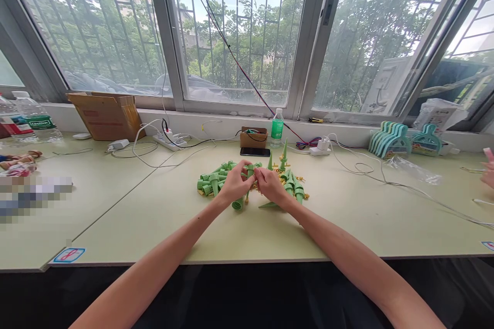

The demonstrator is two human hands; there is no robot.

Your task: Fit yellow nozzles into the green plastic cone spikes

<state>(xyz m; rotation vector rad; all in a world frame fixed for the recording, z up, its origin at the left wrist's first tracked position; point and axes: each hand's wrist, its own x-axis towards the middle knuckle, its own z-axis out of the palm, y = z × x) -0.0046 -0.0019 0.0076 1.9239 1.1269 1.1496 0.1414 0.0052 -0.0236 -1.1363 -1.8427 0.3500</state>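
Observation:
My left hand [236,184] is closed around a green plastic plant-watering spike [250,169], which it holds upright over the table. Fingertips of my right hand [269,184] pinch at the same piece from the right; whether a small yellow part is between them cannot be made out. To the left lies a heap of green threaded spike parts [214,181], with one round open end [237,204] facing me. On the right, several green spikes with yellow pieces fitted [293,186] lie together, and a pointed one [284,157] stands up. Small yellow parts lie among them, partly hidden by my hands.
Behind the pieces are a black phone [255,152], a small cardboard box [253,138] and a green-labelled bottle [277,128]. White cables [363,167] and a power strip [170,141] run along the back. Teal hangers [389,140] stand right. Another person's hand [488,167] shows at the right edge.

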